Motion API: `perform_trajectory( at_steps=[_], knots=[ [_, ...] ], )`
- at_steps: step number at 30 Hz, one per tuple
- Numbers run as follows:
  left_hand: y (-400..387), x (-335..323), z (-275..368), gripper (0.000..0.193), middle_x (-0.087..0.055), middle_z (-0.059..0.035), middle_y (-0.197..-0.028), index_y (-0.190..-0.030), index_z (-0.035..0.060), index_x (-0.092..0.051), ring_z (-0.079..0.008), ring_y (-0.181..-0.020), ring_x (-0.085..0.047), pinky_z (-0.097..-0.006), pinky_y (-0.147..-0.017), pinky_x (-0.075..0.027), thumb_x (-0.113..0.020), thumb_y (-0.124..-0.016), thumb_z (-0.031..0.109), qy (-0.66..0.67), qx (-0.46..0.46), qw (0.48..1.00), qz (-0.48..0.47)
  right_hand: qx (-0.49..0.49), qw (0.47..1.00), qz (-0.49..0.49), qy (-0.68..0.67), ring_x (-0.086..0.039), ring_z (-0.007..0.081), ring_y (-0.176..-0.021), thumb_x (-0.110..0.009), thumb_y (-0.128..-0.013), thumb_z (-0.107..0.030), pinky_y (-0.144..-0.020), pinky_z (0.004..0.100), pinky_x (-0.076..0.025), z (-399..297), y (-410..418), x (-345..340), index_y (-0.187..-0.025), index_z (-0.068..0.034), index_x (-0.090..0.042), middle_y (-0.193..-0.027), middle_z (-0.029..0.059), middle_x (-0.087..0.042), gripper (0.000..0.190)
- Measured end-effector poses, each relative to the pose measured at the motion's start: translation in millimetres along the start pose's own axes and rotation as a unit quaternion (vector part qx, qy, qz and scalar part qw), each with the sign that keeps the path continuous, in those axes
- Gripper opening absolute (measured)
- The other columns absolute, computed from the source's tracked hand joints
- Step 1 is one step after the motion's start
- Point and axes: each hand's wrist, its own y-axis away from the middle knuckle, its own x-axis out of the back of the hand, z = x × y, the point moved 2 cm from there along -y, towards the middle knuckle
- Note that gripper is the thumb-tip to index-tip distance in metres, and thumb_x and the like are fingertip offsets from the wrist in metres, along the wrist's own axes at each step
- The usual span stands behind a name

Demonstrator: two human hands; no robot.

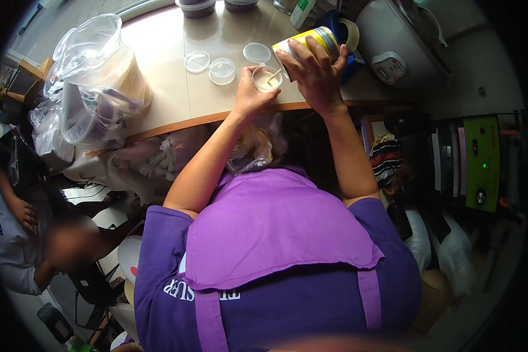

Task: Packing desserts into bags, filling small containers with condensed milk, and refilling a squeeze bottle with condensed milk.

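Observation:
My left hand (254,93) holds a small clear plastic cup (267,79) with a creamy pale liquid inside, near the counter's front edge. In my right hand (314,72) is a tilted metal can (307,42) with a yellow and white label, its open end towards the cup. A thin pale stream of liquid runs between the can and the cup. Just behind the cup lies a round clear lid (257,53). Left of it, a second small clear cup (222,71) and another lid (197,61) rest on the counter (167,88).
Large clear plastic bags (101,83) with tubs stand at the counter's left. Lidded containers (196,8) stand at the back. A tape roll (349,35) and a large rice cooker (396,44) are on the right. Another person (17,229) sits at the lower left.

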Motion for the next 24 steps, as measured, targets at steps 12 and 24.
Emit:
perform_trajectory(
  at_steps=[12,24],
  knots=[
    [0.1,0.1,1.6,0.067,-0.052,-0.0175,-0.105,-0.113,-0.0044,-0.041,-0.0243,-0.099,-0.055,-0.0331,-0.088,-0.045,-0.077,-0.061,0.016,-0.01,0.002,1.0,-0.003,-0.009,1.0,0.008,-0.029,-0.039,0.0141,-0.122,-0.06,-0.078,-0.014,-0.1,0.0645,-0.015,-1.9,1.5,-3.8,-0.12,-0.04,-0.052,-0.125,-0.0093,-0.045,0.051],
    [-1.2,-0.2,-8.5,0.067,-0.049,-0.0133,-0.11,-0.116,-0.0032,-0.041,-0.0187,-0.102,-0.052,-0.0295,-0.089,-0.044,-0.079,-0.064,0.016,0.022,0.002,0.999,-0.026,-0.086,0.986,0.019,-0.145,-0.042,0.0163,-0.12,-0.073,-0.065,-0.017,-0.1,0.0606,-0.017,-0.6,14.0,-22.0,-0.119,-0.032,-0.054,-0.122,-0.0076,-0.049,0.059]
  ],
)
